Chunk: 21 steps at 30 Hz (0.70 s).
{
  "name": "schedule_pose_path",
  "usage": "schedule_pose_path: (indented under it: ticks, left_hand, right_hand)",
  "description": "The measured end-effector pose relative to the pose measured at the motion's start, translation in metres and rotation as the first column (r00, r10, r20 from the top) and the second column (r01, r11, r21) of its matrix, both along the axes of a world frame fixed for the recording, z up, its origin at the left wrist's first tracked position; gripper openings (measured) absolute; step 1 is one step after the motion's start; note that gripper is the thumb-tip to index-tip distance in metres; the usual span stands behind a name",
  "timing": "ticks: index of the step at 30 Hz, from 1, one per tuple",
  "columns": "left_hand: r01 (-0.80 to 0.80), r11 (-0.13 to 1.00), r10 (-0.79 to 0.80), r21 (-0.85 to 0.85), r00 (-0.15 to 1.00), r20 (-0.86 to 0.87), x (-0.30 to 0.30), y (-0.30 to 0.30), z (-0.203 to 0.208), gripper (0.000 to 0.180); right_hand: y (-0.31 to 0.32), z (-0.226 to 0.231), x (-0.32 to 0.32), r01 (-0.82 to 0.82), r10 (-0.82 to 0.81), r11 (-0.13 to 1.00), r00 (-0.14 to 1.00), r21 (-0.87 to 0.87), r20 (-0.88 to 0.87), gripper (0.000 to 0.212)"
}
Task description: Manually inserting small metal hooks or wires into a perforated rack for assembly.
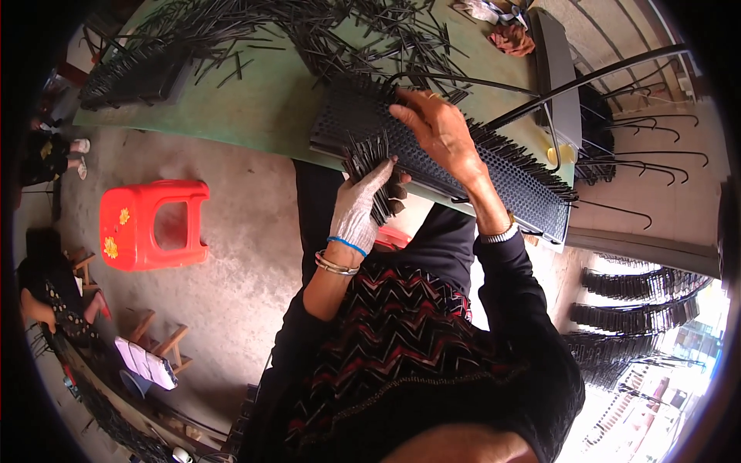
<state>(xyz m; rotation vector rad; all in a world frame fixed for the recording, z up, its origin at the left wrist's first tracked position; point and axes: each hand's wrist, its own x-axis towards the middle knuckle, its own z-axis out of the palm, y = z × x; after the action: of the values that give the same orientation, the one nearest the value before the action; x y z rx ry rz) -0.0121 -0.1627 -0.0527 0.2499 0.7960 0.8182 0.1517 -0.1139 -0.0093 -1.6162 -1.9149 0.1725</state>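
Note:
My left hand, in a pale glove with bracelets at the wrist, grips a fanned bundle of thin black sticks at the near edge of the table. My right hand rests fingers-down on a black perforated tray, pinching at one of the sticks set in its holes. Many sticks stand upright along the tray's far edge. The tray lies tilted on the green table.
Loose black sticks litter the table's far side, with another filled tray at the left. A red plastic stool stands on the concrete floor. Curved black rods and stacked filled trays lie at the right. Another person sits at far left.

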Motion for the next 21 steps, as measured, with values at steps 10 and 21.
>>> schedule_pose_path:
  ticks: [10, 21]
  left_hand:
    - [0.042, 0.996, -0.036, 0.077, 0.997, -0.073, 0.002, -0.001, 0.006, 0.022]
    - [-0.049, 0.999, 0.050, 0.020, 0.997, -0.063, -0.002, 0.005, -0.005, 0.026]
  right_hand:
    - [-0.005, -0.001, 0.011, -0.428, 0.009, 0.710, 0.799, -0.559, -0.601, 0.020]
    - [-0.003, 0.009, 0.014, -0.402, -0.068, 0.773, 0.716, -0.491, -0.694, 0.012]
